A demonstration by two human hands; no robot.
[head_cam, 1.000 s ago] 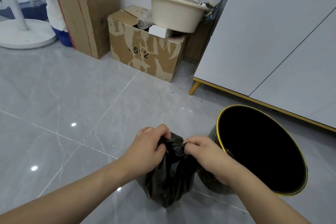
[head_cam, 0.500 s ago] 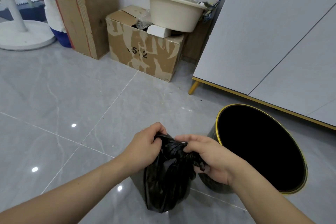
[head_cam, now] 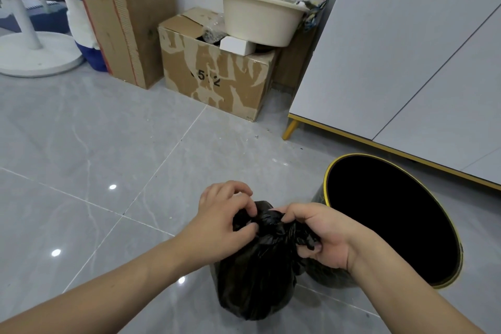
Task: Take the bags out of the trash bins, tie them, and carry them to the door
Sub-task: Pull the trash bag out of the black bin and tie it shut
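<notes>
A full black trash bag [head_cam: 257, 276] stands on the grey tile floor in front of me. My left hand [head_cam: 225, 219] pinches the gathered plastic at the bag's top from the left. My right hand [head_cam: 322, 236] grips the twisted neck and a loose tail of plastic from the right. Just right of the bag stands a round black trash bin [head_cam: 444, 274] with a gold rim, its inside dark and without a bag.
A white cabinet [head_cam: 393, 62] on gold legs runs along the right. Against the far wall stand a torn cardboard box [head_cam: 217, 84], a taller box [head_cam: 127, 22] and a cream basin [head_cam: 260, 22]. A white fan base [head_cam: 35, 54] sits at far left.
Both hands have kept working the bag's neck. My right hand has turned and taken a tail of plastic in its fingers; my left fingers have shifted over the knot. The view moved slightly closer.
</notes>
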